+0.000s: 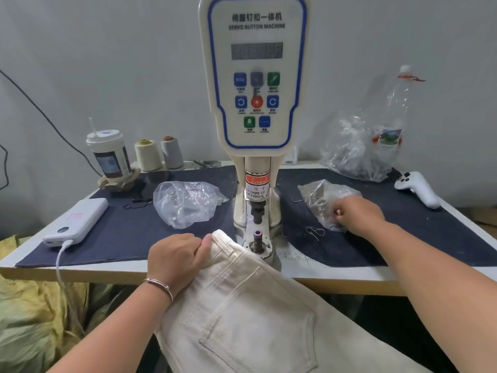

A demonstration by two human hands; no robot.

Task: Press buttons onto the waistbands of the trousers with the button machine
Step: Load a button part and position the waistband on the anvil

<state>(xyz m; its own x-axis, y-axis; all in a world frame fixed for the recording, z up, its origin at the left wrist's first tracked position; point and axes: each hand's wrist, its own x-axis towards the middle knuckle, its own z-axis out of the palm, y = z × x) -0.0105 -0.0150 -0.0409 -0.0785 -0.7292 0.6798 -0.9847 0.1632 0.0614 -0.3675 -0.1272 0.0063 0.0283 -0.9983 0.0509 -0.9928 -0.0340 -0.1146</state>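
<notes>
The cream button machine stands upright at the table's middle, its lower die post just below the punch. Cream trousers hang over the front edge, back pocket up. My left hand grips their waistband corner, held just left of the die post. My right hand reaches into a clear plastic bag of button parts to the right of the machine, fingertips pinched on something small; I cannot make out what it is.
A second clear bag lies left of the machine. A white power bank with cable, a lidded cup and two thread cones sit at the left. A crumpled bag with a plastic bottle and a white controller are at the right.
</notes>
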